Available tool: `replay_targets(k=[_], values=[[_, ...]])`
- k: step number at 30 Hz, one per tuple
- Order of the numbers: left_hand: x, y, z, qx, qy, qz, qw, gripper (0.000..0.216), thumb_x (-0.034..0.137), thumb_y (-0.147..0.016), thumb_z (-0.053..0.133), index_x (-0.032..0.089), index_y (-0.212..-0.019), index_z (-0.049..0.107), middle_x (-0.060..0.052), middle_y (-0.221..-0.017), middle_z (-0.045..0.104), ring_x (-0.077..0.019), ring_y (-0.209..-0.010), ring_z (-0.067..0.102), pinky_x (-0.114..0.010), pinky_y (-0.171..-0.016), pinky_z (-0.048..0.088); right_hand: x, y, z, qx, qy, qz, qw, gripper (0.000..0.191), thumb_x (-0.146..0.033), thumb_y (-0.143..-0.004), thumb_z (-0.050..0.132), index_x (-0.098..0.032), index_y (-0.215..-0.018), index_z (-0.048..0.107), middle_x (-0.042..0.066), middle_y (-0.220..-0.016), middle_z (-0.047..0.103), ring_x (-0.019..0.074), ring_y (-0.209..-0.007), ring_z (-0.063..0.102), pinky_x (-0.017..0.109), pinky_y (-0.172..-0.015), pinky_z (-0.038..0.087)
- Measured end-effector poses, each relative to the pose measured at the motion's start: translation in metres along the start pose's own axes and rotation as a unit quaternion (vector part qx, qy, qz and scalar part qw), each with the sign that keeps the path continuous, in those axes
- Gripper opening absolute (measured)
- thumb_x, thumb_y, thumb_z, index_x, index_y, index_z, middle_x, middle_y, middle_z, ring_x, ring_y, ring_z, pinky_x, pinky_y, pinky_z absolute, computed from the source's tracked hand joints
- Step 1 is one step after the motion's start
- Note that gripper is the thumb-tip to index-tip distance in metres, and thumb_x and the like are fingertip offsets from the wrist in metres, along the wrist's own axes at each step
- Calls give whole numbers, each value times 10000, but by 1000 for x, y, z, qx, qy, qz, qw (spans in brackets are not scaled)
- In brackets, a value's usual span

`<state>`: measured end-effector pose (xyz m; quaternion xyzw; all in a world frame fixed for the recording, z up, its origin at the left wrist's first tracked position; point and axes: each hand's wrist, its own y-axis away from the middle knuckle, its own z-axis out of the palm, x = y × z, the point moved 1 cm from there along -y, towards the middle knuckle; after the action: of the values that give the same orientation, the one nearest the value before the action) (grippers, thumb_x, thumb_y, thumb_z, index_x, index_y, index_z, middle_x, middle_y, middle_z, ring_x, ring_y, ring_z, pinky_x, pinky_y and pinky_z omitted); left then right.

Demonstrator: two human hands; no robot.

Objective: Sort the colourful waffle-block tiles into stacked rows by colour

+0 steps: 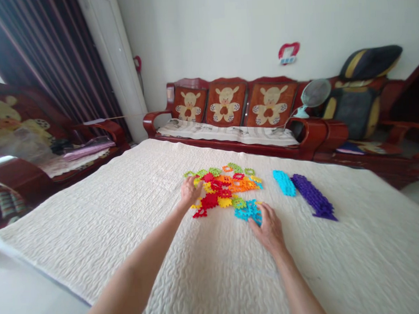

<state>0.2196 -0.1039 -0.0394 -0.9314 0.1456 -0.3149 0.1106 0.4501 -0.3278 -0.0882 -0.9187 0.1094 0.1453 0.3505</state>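
Observation:
A loose pile of notched, flat plastic building pieces lies on the quilted cover, with red pieces [210, 201], orange pieces [241, 186], green pieces [210, 172] and blue pieces [246, 212]. At the pile's left edge, my left hand [190, 191] rests with its fingers stretched toward the green and yellow pieces. My right hand [271, 225] is at the near right, thumb and fingers apart beside the blue pieces, touching their edge. Neither hand visibly grips a piece. Farther right lie a light-blue row of pieces [284, 183] and a longer purple row of pieces [313, 196], side by side.
The cream quilted cover [110, 218] spreads over a wide, low surface. Behind it stands a wooden sofa [226, 139] with bear-patterned cushions, and a small fan [315, 94] at its right end. A wooden armchair [113, 131] is at left, a massage seat [356, 107] at right.

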Motion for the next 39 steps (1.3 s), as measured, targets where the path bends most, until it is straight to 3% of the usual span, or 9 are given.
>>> replay_targets(k=[3,8,12,15,19,23,28,34,39], values=[[-15,-27,-4,3,-16,-61,998,479,419,-883,457,153,-1275,532,-151,-1303,560,-255,-1241,486,-387,-1049,362,1,1,1,-2,3,6,1000,481,-382,-820,538,-139,-1232,489,177,-1273,514,300,-1181,488,480,-944,446],[-20,-46,8,-31,-22,-74,997,452,462,-868,456,210,-1224,577,-134,-1317,561,-305,-1271,446,-483,-1048,332,-1,2,0,0,-3,9,1000,474,-368,-824,536,-158,-1246,487,170,-1273,517,302,-1185,490,488,-939,447],[-3,-53,20,-73,5,-21,997,469,443,-910,398,175,-1255,568,-119,-1298,593,-252,-1225,516,-374,-1019,396,-3,1,-1,5,-11,16,1000,475,-355,-818,539,-163,-1251,490,166,-1268,518,296,-1161,508,481,-929,456],[6,-52,16,-84,21,13,996,484,434,-928,380,158,-1291,542,-104,-1305,594,-219,-1225,527,-312,-1018,406,-3,1,-1,6,-18,19,1000,478,-349,-820,537,-153,-1253,485,169,-1271,517,296,-1165,504,481,-932,456],[-8,-32,-6,-97,7,68,993,604,531,-875,469,173,-1361,471,-122,-1400,497,-240,-1286,473,-335,-1061,381,-3,1,-2,7,-20,18,1000,490,-337,-806,553,-141,-1250,487,176,-1275,513,299,-1183,489,484,-944,452],[-37,6,-25,-176,-79,155,969,807,649,-728,603,291,-1420,398,-106,-1512,345,-355,-1386,309,-506,-1088,330,-3,1,-2,1,-17,23,1000,486,-321,-798,557,-141,-1246,496,172,-1269,517,299,-1182,489,488,-953,448],[-45,41,-26,-240,-110,224,938,961,652,-598,716,328,-1435,373,-104,-1535,299,-409,-1392,262,-563,-1065,344,-4,-1,-3,20,-31,23,999,472,-304,-781,569,-149,-1222,507,169,-1250,520,298,-1177,488,491,-958,450],[-31,43,-10,-159,-95,242,952,797,612,-718,639,251,-1397,432,-140,-1502,338,-375,-1371,308,-559,-1076,326,-2,-2,-4,31,-50,35,998,471,-274,-770,575,-132,-1213,502,171,-1233,527,288,-1160,495,485,-984,444],[-16,43,-8,-107,-91,210,967,701,534,-706,691,262,-1325,505,-139,-1427,439,-380,-1323,376,-587,-1015,385,-3,-2,-5,36,-78,42,995,540,-287,-729,600,-138,-1236,483,168,-1259,509,297,-1197,474,493,-1013,423]])
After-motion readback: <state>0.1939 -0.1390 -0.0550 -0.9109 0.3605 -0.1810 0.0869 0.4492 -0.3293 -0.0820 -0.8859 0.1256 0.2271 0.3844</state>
